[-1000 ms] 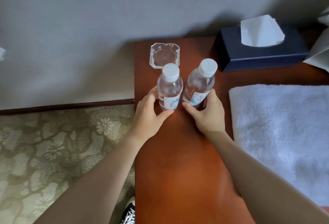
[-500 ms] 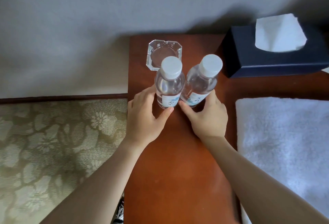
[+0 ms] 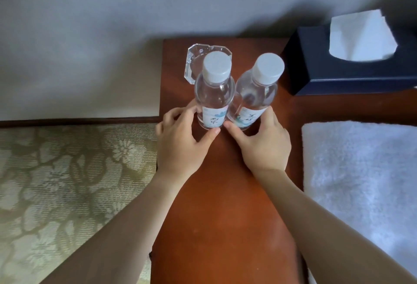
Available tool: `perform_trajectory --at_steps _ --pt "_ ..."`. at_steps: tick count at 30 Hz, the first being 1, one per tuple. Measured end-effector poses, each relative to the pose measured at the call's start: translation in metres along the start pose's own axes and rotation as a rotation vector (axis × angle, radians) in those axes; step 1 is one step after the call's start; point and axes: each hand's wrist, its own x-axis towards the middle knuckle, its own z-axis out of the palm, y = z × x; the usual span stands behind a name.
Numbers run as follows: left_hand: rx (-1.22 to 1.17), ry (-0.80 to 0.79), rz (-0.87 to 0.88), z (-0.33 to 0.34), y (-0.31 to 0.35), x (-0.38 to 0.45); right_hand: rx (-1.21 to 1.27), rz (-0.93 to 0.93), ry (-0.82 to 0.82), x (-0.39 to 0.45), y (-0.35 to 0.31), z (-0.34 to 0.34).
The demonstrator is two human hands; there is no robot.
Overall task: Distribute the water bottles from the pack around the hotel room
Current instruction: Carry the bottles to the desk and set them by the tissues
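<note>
- We see two clear water bottles standing upright and side by side at the far end of a reddish-brown wooden bench [image 3: 225,216], their sides touching or very nearly so.
- Our left hand [image 3: 180,146] curls round the base of the left bottle [image 3: 213,94], thumb at the front under the label and fingers round its left side.
- Our right hand [image 3: 264,146] grips the base of the right bottle [image 3: 256,94] the same way, thumb at the front and fingers on its right side.
- Both bottles carry white screw caps and pale labels with blue print.
- A clear glass ashtray [image 3: 191,62] sits just behind the left bottle, partly hidden by it.
- A dark blue tissue box [image 3: 338,76] with a white tissue sticking up stands to the right of the bottles, near the wall.
- A white towel [image 3: 361,170] lies to the right of the bench top.
- A floral-patterned carpet [image 3: 67,182] covers the floor on the left.
</note>
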Motion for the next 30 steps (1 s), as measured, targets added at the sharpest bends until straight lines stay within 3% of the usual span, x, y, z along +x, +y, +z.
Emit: perform_trajectory --at_steps 16,21,26,30 --pt "0.053 -0.006 0.009 0.002 0.000 0.000 -0.040 0.012 -0.018 0.000 0.007 0.002" --pt "0.056 -0.121 -0.057 0.001 0.000 -0.002 -0.075 0.079 -0.100 -0.010 0.004 0.002" --pt "-0.188 -0.176 -0.178 -0.061 0.021 -0.040 0.135 0.318 -0.238 -0.071 -0.025 -0.037" --pt "-0.212 -0.029 -0.041 -0.160 0.049 -0.062 0.273 0.203 -0.123 -0.069 -0.075 -0.104"
